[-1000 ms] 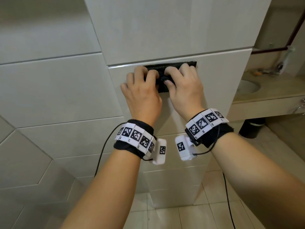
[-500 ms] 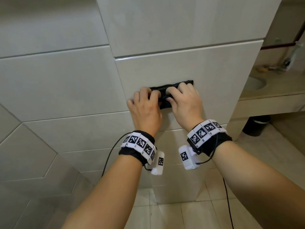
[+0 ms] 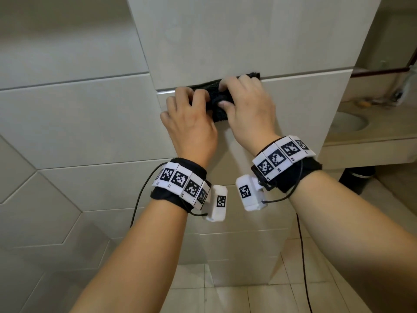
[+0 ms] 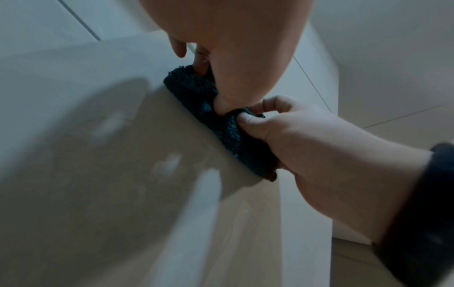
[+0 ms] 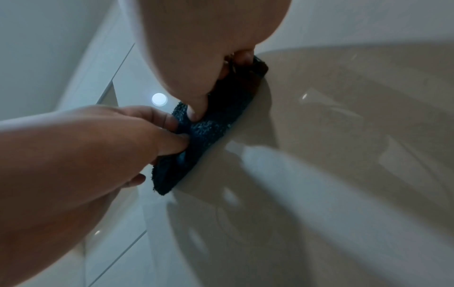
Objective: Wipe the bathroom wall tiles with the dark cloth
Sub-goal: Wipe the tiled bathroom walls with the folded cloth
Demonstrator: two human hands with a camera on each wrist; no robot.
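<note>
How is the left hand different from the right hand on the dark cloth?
The left hand sits lower on the dark cloth and covers its left end; the right hand reaches higher, near the tile seam, over its right end. Both curl their fingers on the cloth and press it against the wall tile.

Up it goes again — both hands, left hand [image 3: 189, 127] and right hand [image 3: 248, 109], slide the dark cloth [image 3: 217, 102] from mid-tile back up onto the grout line [image 3: 304, 72] — right end riding higher.
</note>
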